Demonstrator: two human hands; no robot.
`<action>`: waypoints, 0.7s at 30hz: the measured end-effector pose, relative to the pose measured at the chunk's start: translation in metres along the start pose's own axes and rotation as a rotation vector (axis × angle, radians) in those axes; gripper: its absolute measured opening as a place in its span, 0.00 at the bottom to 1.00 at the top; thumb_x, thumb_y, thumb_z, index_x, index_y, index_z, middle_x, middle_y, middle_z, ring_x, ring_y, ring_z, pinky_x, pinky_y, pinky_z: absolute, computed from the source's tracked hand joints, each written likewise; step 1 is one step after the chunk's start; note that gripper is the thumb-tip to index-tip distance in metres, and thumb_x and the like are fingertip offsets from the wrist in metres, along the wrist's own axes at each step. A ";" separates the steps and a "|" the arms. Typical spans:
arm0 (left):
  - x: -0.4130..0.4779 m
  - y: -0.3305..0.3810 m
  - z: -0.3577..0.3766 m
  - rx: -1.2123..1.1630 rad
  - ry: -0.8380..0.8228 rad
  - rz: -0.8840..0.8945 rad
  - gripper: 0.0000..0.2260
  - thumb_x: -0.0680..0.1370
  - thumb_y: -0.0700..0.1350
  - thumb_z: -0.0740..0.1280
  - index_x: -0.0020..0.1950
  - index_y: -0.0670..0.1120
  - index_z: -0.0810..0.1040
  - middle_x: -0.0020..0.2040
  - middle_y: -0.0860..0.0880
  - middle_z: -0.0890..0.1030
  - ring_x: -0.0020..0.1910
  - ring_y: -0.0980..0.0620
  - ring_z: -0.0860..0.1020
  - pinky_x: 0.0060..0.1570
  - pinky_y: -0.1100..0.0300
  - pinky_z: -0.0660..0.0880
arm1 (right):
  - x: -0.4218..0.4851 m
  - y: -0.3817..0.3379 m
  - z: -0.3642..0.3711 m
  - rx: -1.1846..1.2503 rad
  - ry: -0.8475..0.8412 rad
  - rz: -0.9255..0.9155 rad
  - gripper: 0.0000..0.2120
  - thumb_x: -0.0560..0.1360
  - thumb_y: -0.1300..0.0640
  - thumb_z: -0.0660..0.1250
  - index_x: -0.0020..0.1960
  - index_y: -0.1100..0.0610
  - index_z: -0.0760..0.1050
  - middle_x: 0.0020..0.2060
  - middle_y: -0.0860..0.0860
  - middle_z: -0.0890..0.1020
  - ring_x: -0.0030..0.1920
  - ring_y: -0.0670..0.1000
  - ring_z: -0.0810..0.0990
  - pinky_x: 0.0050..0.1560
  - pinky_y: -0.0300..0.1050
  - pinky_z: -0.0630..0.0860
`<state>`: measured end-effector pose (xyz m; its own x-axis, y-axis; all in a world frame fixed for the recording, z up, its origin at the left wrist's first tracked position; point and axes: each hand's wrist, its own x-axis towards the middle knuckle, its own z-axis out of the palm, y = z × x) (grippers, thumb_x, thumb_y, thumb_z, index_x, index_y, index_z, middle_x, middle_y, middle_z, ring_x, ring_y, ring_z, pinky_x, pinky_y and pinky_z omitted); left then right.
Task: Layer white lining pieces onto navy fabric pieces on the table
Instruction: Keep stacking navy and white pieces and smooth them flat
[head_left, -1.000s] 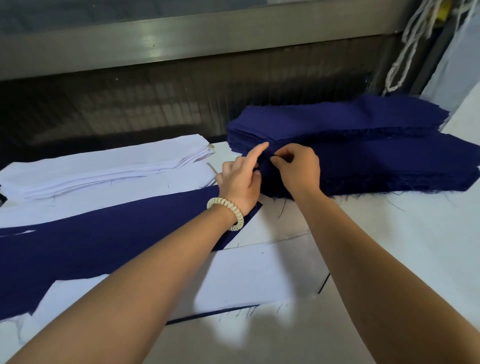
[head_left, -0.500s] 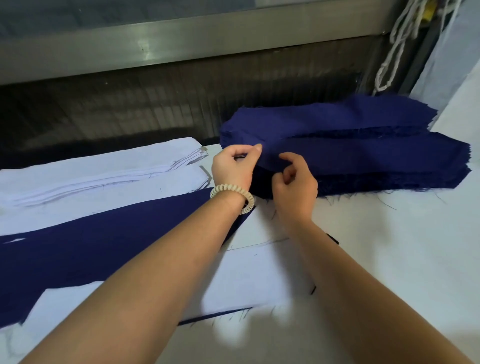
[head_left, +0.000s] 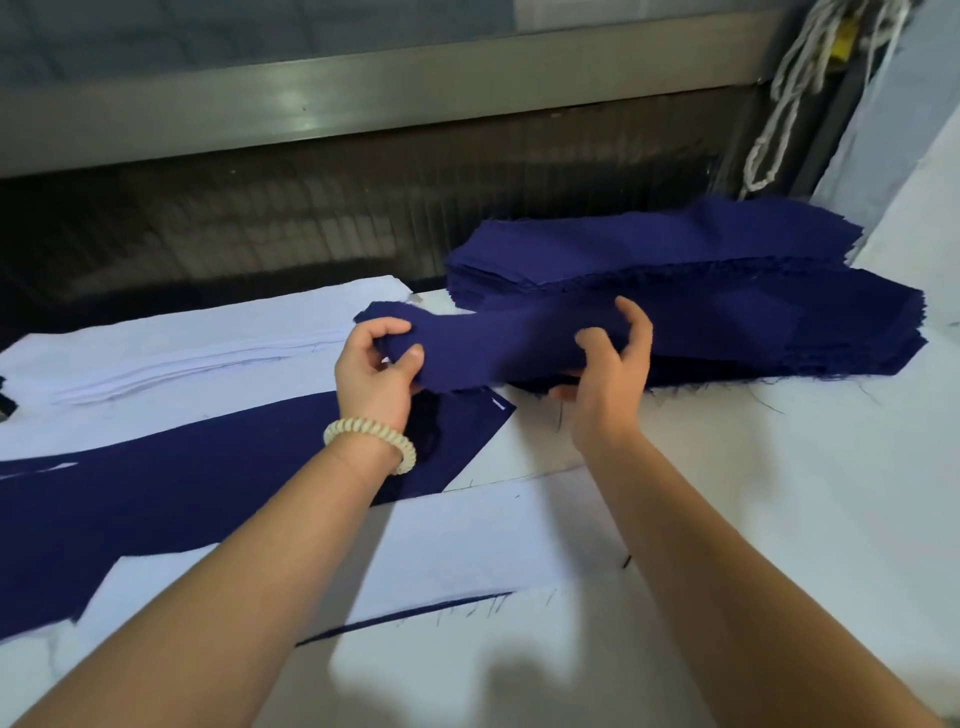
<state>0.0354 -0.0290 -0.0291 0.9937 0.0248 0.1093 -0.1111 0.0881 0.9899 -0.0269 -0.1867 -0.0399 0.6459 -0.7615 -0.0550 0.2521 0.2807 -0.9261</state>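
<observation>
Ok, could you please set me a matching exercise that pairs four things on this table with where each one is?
Things:
1. single navy piece
2. navy stack
3. white lining stack
4. coiled bracelet

Places:
A. round the left wrist
B. far left on the table
C. far right on the table
D. held up between the left hand and the right hand

Pairs: 1-D, 2-C, 3-B, 4-A.
</observation>
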 end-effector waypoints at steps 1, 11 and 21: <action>-0.002 0.000 -0.012 0.010 0.000 0.010 0.15 0.74 0.31 0.66 0.43 0.52 0.77 0.46 0.45 0.77 0.47 0.47 0.77 0.46 0.51 0.79 | 0.001 -0.001 0.001 0.014 0.029 0.018 0.22 0.74 0.60 0.62 0.64 0.43 0.67 0.53 0.43 0.73 0.34 0.42 0.76 0.26 0.38 0.73; -0.028 0.010 -0.142 -0.045 0.036 -0.018 0.17 0.75 0.27 0.62 0.45 0.49 0.79 0.50 0.49 0.80 0.48 0.52 0.80 0.37 0.62 0.79 | -0.009 -0.003 -0.004 0.037 0.153 0.104 0.13 0.75 0.66 0.63 0.54 0.49 0.73 0.57 0.52 0.75 0.46 0.50 0.77 0.30 0.39 0.78; -0.066 0.008 -0.211 0.103 -0.012 0.094 0.21 0.75 0.28 0.64 0.51 0.55 0.80 0.52 0.53 0.82 0.53 0.55 0.80 0.50 0.62 0.78 | -0.046 -0.011 -0.035 -0.368 -0.085 -0.003 0.10 0.76 0.64 0.64 0.44 0.51 0.79 0.44 0.49 0.80 0.43 0.48 0.78 0.35 0.36 0.77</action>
<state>-0.0340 0.1805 -0.0471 0.9791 0.0158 0.2030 -0.2027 -0.0167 0.9791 -0.0849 -0.1755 -0.0405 0.7068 -0.7065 -0.0352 -0.0120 0.0378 -0.9992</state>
